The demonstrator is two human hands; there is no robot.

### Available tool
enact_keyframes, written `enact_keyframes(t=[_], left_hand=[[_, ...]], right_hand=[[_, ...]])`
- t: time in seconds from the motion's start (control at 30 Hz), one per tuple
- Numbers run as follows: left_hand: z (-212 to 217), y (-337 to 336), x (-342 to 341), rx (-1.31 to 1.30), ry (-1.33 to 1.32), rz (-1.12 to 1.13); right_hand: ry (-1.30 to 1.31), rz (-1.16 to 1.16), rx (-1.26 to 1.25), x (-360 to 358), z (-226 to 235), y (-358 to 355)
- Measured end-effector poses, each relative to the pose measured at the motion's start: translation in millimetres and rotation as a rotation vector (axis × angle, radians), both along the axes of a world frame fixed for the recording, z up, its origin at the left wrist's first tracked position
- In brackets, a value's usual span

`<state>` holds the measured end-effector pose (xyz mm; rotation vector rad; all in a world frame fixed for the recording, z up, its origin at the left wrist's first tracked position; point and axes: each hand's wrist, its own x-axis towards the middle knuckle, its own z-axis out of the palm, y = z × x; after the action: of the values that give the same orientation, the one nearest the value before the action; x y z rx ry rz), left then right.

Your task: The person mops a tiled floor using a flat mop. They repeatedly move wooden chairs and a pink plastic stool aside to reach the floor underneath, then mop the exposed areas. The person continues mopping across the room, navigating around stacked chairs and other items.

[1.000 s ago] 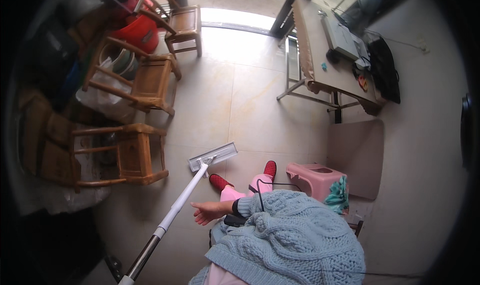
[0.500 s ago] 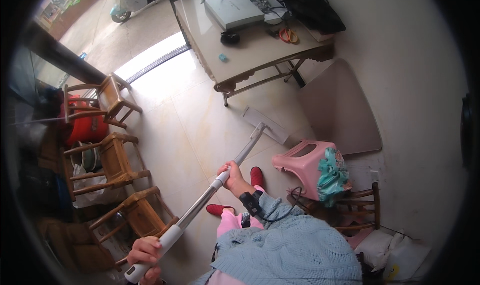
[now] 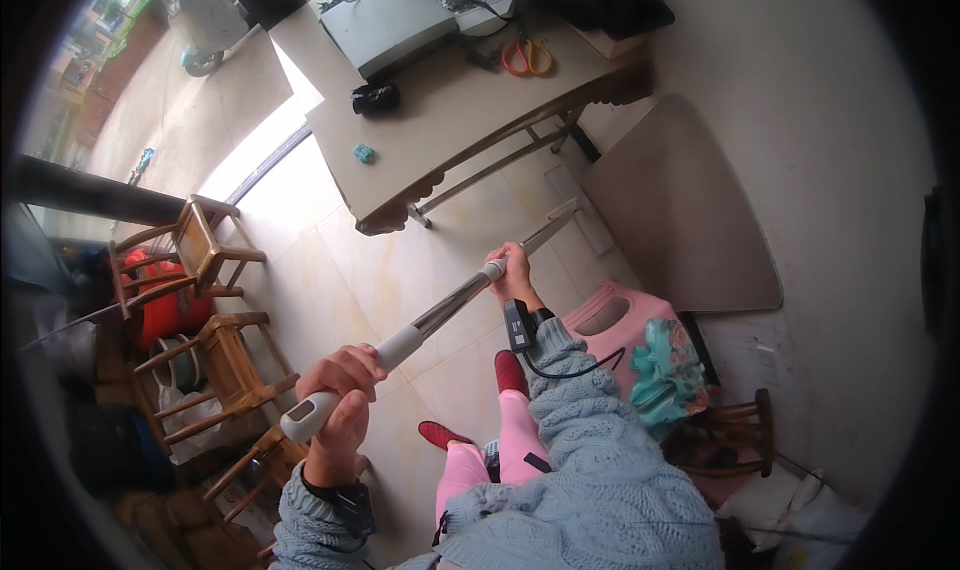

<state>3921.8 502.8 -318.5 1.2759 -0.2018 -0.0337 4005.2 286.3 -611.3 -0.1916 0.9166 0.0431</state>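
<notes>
A flat mop with a grey and silver pole slants across the middle of the view. My left hand wraps round its thick upper grip, close to the rounded end. Farther down the pole, my right hand is closed round the shaft near a joint collar. The flat mop head lies on the tiled floor beside the leaning brown board, just past the table's near edge.
A table with a white box, scissors and a small blue item stands ahead. Wooden chairs line the left. To my right is a pink stool bearing a teal bag.
Both hands have pushed the mop forward and to the right. Its head has slid from open floor to beside the leaning board. My view has shifted toward the table.
</notes>
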Motion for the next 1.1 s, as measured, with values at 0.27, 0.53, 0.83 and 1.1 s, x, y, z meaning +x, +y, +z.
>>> enact_keyframes(t=[0.27,0.53,0.83,1.1], left_hand=[[-2.4,30.4,-22.9,0.130,0.055,0.207],[47.7,108.6,-141.7,0.179,0.307,0.588],[143.8,160.8,-271.5,0.162,0.204,0.788],[56.2,55.4,-185.9,0.562,0.151,0.445]], right_hand=[[0.175,0.075,0.018,27.8,-20.8,71.2],[0.218,0.513,-0.321,-100.0,33.7,188.3],[0.358,0.721,-0.041,-244.0,108.1,250.2],[0.090,0.609,-0.507,-65.0,43.5,127.8]])
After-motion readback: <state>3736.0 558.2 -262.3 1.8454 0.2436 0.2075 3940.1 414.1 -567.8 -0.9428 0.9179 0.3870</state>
